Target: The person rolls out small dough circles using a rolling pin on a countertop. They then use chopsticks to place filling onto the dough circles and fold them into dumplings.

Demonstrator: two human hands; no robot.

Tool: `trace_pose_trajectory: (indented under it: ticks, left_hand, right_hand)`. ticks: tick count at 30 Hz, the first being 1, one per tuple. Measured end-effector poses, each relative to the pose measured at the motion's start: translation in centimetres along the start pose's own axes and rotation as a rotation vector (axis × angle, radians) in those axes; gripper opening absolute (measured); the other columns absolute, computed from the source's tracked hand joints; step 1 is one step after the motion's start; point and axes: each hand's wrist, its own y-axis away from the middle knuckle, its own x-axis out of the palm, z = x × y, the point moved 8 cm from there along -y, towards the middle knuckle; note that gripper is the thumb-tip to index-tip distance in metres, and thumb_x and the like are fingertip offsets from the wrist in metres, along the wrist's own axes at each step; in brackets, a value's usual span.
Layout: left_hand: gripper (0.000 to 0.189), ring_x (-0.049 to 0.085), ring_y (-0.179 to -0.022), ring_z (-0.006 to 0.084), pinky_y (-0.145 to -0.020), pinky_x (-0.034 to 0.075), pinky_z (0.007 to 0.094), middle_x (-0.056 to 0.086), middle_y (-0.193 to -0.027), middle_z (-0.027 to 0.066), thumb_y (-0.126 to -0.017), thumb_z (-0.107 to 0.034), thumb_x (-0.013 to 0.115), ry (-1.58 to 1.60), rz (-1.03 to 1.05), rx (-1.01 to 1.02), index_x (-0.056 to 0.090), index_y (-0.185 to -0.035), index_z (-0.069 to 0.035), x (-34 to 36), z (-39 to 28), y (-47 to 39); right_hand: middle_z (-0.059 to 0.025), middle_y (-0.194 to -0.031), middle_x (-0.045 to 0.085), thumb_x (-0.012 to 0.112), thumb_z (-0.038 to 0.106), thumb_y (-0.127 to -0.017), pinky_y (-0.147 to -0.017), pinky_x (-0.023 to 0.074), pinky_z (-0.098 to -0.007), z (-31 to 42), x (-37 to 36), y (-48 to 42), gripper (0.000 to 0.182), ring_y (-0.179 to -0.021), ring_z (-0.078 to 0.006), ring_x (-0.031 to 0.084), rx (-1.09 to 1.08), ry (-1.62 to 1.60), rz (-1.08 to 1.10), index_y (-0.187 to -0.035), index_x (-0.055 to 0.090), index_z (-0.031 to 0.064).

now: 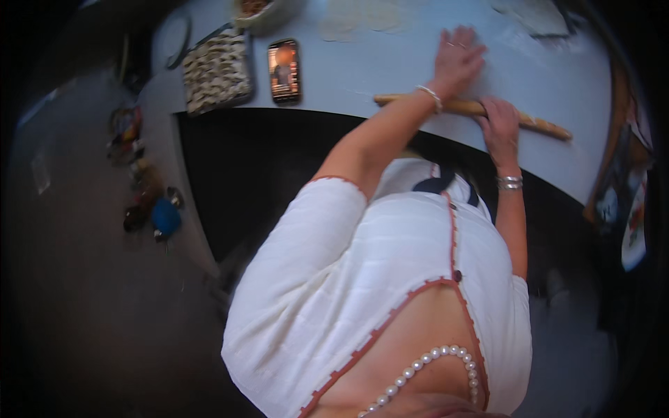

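A wooden rolling pin (543, 127) lies slantwise near the front edge of the pale table. My right hand (500, 117) is closed around its middle-right part, with metal bangles at the wrist. Beyond the pin, my left hand (460, 60) reaches flat over the tabletop, palm down and fingers somewhat apart; it wears a ring and a light bracelet. That forearm passes over the pin's left part. Whether anything lies beneath the left palm cannot be seen. White traces, perhaps flour, mark the table (543, 78) around the hands.
On the left stand a tray of shaped dough pieces (217, 70), a lit phone (285, 71) and a bowl with reddish-brown contents (256, 15). Thin dough sheets (366, 21) lie at the far side. A light flat item (538, 18) rests at the far right.
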Motion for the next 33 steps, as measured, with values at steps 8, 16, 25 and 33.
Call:
trace_pose_trajectory:
  ticks: [8,16,25,33]
  left_hand:
    - [0.027,0.038,-0.128,0.0367,-0.108,0.019,0.0588,0.048,-0.134,0.0145,-0.081,-0.021,0.058,-0.074,0.066,-0.015,0.066,-0.107,-0.016,-11.1,-3.7,-0.3]
    - [0.030,0.037,-0.131,0.0336,-0.109,0.016,0.0573,0.044,-0.140,0.0106,-0.086,-0.028,0.052,-0.496,0.228,0.018,0.065,-0.113,-0.020,-9.8,-2.5,5.9]
    - [0.034,0.036,-0.132,0.0314,-0.110,0.017,0.0558,0.043,-0.141,0.0092,-0.087,-0.035,0.049,-0.500,0.176,-0.011,0.065,-0.115,-0.023,-7.6,-0.4,4.1]
    - [0.022,0.050,-0.114,0.0294,-0.101,0.035,0.0479,0.058,-0.117,0.0092,-0.077,-0.021,0.062,-0.461,0.200,0.165,0.069,-0.098,-0.017,-6.7,0.2,-0.3]
  right_hand:
    - [-0.0074,-0.098,0.061,0.070,0.006,-0.070,-0.084,0.0407,-0.0381,0.0,-1.4,-1.5,0.034,-0.096,-0.0253,0.057,-0.026,-0.070,-0.098,-0.102,0.062,0.0084]
    - [-0.0108,-0.117,0.060,0.060,0.018,-0.086,-0.097,0.0363,-0.0413,-0.5,0.9,-1.5,0.026,-0.113,-0.0276,0.052,-0.029,0.041,-0.066,-0.110,0.061,0.0085]
    - [-0.0091,-0.131,0.053,0.048,0.031,-0.093,-0.104,0.0277,-0.0486,-3.6,2.3,-2.9,0.039,-0.125,-0.0268,0.044,0.111,0.387,-0.039,-0.124,0.055,0.0084]
    - [-0.0085,-0.136,0.049,0.047,0.034,-0.093,-0.106,0.0260,-0.0474,-3.6,1.8,-7.5,0.042,-0.127,-0.0282,0.042,0.084,0.438,0.000,-0.127,0.052,0.0095]
